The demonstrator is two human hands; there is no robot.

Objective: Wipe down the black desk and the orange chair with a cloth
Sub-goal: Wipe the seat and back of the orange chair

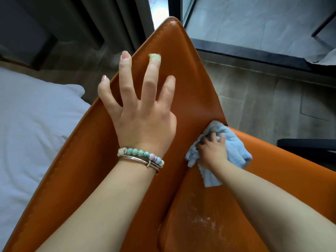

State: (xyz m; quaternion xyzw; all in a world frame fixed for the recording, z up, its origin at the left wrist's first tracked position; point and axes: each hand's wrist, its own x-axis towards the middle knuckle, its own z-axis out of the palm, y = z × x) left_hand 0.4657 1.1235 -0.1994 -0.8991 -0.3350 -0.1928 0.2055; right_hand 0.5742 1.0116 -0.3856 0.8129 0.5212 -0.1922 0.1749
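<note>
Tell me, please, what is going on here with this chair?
A person is wiping the orange chair. The left hand lies flat on the backrest with fingers spread, seemingly to steady it. The right hand grips a light blue cloth pressed where backrest meets seat. White specks show on the seat nearer the camera, not yet wiped.

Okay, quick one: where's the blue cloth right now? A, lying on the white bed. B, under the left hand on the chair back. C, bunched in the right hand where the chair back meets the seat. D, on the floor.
C: the right hand grips the blue cloth at the crease of the orange chair; the left hand lies spread on bare leather.
</note>
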